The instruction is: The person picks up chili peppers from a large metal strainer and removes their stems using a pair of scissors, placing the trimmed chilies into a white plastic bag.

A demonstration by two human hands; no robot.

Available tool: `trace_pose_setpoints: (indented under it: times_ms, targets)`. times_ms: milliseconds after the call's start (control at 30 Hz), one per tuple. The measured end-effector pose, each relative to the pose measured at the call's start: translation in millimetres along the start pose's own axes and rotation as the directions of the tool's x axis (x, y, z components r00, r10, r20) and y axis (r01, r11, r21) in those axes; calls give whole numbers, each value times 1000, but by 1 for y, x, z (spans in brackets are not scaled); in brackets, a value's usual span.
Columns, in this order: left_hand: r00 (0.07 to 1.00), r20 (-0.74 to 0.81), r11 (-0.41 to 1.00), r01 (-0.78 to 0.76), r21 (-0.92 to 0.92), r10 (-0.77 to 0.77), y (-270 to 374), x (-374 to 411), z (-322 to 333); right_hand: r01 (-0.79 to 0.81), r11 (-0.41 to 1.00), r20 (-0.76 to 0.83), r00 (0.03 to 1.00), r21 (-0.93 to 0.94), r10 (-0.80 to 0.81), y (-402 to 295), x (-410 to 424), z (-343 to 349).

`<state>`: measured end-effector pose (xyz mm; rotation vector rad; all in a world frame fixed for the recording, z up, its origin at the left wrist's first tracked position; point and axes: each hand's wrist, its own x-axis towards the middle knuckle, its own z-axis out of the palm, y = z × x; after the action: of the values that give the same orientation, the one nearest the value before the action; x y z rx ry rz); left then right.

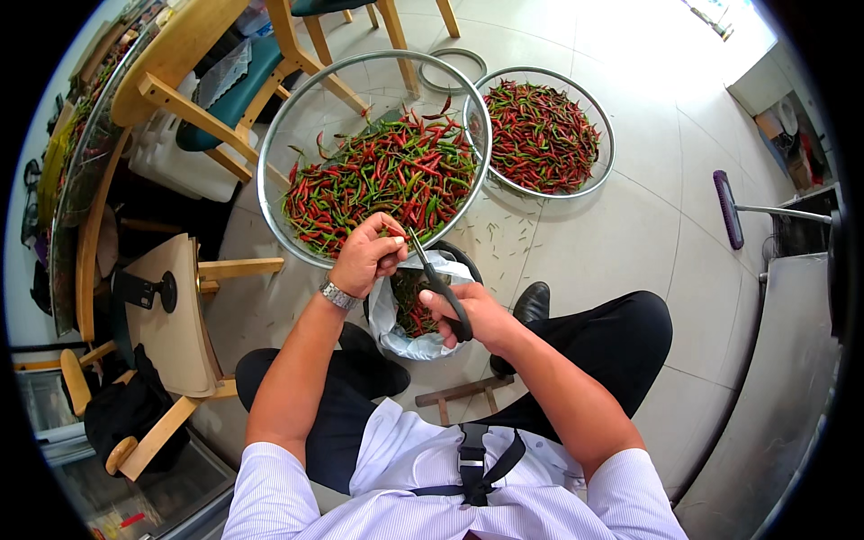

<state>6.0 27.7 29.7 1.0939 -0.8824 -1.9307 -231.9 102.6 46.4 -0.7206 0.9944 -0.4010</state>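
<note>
Between the fingers of my left hand (pixel 370 255) is a small red chili pepper (pixel 395 231), mostly hidden by the fingertips. My right hand (pixel 476 314) grips black-handled scissors (pixel 442 287), their blades pointing up and left beside the pepper. Behind both hands, a large round mesh sieve (pixel 262 177) with a metal rim holds a heap of red and green chilies (pixel 391 172). Under the hands, a bin lined with a whitish plastic bag (pixel 388 331) contains chilies and dark green bits (pixel 413 304).
A second round sieve (pixel 611 158) full of chilies (pixel 540 138) rests on the tiled floor, near a loose metal ring (pixel 453 52). Cut stems (pixel 496 236) litter the tiles. Wooden chairs (pixel 229 135) crowd the left; a purple-headed broom or mop (pixel 727 209) stands at right.
</note>
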Motion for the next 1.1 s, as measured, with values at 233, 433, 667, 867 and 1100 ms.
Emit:
trace_pose_setpoints:
  times_ms: [233,433,667,867,1100]
  targets:
    - [996,-92,963,-31,-268,6,13,5,-9,45,999,-124,991,-10,-46,-8,-4,-7]
    - [929,-368,998,-54,-29,40,27,53,-19,133,991,-161,978,8,-131,-10,-3,-15]
    - [902,-156,244,59,968,402,13,115,1,90,996,-154,984,-25,-93,-20,-13,-25]
    - [913,-300,681,35,731,275,24,96,-24,126,992,-142,982,-6,-125,-21,-18,-30]
    - [947,-314,993,-45,105,76,38,18,-14,49,993,-80,995,-107,-58,-9,-7,-9]
